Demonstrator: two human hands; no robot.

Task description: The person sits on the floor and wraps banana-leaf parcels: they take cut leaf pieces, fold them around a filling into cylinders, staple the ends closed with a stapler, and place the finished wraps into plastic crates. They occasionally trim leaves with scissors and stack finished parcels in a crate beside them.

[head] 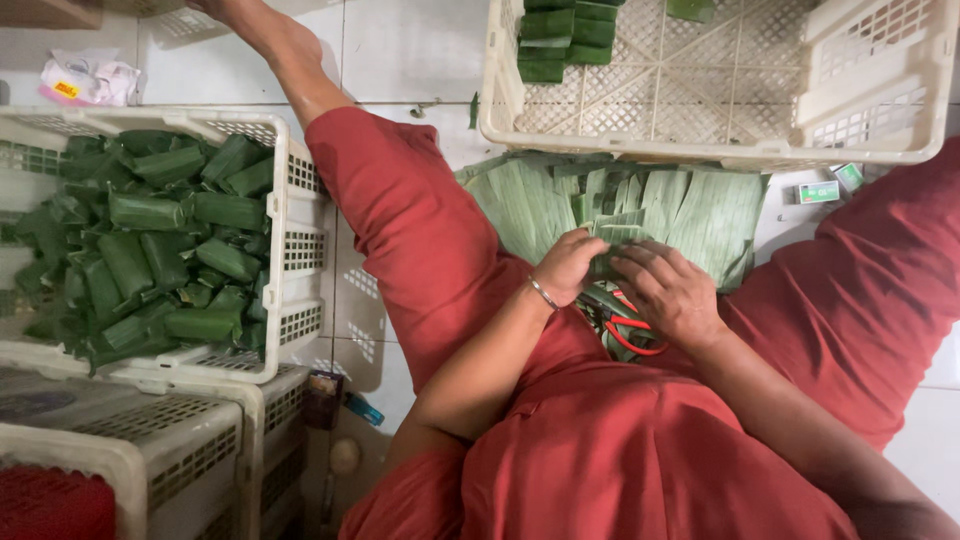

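left hand (568, 265) and right hand (668, 292) curled together around 1 small leaf parcel (604, 262), fingers pinching its folds, held low over the lap between red-clad legs, probably so the wrap stays tight while being pressed shut. directly beyond the hands, on the floor, a fanned stack of cut banana leaves (690, 205), within easy reach, likely kept there as wrapping stock. under the wrists, red-handled scissors (628, 335), partly hidden. off to the left, a white plastic crate (290, 250) heaped with green wrapped parcels (150, 250); ahead, another pale lattice crate (700, 110), mostly bare, with a few parcels in neat rows (565, 35) at its far corner. by that crate's right edge, 2 small green and white boxes (830, 185) on the tiles. at top left, a crumpled white and pink packet (88, 78).
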